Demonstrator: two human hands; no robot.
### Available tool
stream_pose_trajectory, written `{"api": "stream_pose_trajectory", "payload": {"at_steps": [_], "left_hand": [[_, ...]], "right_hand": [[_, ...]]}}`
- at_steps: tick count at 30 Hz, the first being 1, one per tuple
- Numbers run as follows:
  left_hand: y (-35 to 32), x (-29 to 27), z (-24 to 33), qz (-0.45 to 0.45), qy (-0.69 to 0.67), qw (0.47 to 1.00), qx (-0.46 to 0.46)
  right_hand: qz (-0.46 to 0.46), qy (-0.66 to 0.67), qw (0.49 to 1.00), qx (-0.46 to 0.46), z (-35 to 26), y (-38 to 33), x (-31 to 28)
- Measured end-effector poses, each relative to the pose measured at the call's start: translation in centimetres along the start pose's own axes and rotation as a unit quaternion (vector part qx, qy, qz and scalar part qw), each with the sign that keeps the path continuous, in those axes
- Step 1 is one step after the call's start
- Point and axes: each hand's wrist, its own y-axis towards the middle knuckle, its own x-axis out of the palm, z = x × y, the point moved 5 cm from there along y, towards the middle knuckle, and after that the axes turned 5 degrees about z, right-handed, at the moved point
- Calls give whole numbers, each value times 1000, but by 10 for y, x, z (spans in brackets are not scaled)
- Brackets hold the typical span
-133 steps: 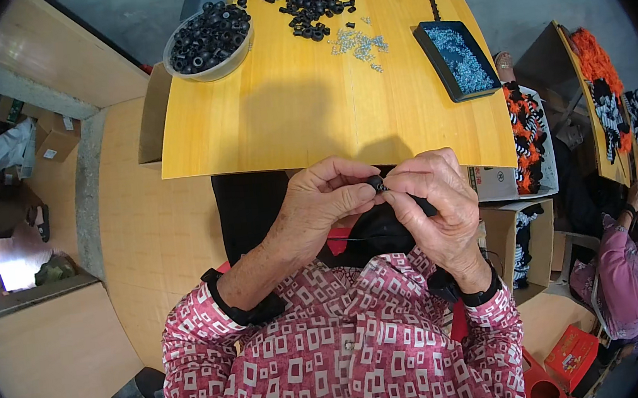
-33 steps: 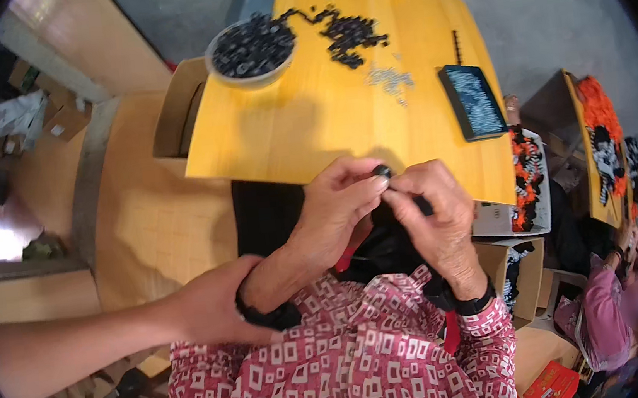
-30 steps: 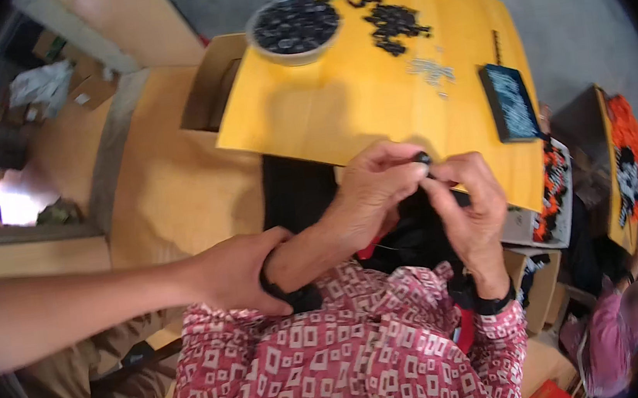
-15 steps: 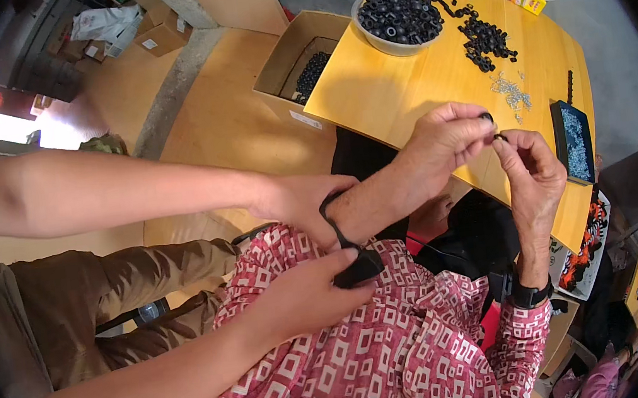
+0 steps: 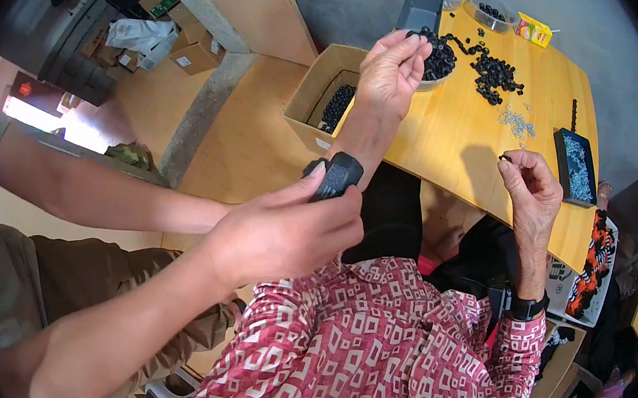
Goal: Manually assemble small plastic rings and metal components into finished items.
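My left hand point(image 5: 390, 75) is raised in front of the bowl of black beads point(image 5: 431, 84), its thumb and fingers pinched on a small black bead point(image 5: 412, 34). The dark beads behind it make the held bead's outline hard to make out. Over the near right part of the table, my right hand point(image 5: 537, 185) pinches a small black piece point(image 5: 505, 158) between thumb and forefinger. A dark band circles my right wrist. At my left forearm, another person's hand point(image 5: 283, 230) holds a black strapped device point(image 5: 338, 175); their other hand is mostly hidden behind it.
Loose black beads point(image 5: 496, 75) and small clear pieces point(image 5: 517, 124) lie on the yellow table point(image 5: 437, 136). A dark tray point(image 5: 561, 154) of pale bits stands at its right edge. A cardboard box point(image 5: 302, 115) stands left of the table. The other person stands close on my left.
My left hand has moved up and left, away from my right hand, to the bowl. The other person's hands and the black device have risen with my forearm. My right hand has barely moved.
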Motion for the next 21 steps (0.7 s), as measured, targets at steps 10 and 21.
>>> {"api": "stream_pose_trajectory", "payload": {"at_steps": [10, 21], "left_hand": [[48, -24, -16, -50, -27, 998, -30], [41, -21, -10, -74, -80, 992, -71]], "right_hand": [[-5, 0, 1000, -30, -7, 0, 6], [-16, -5, 999, -27, -4, 1, 7]]}}
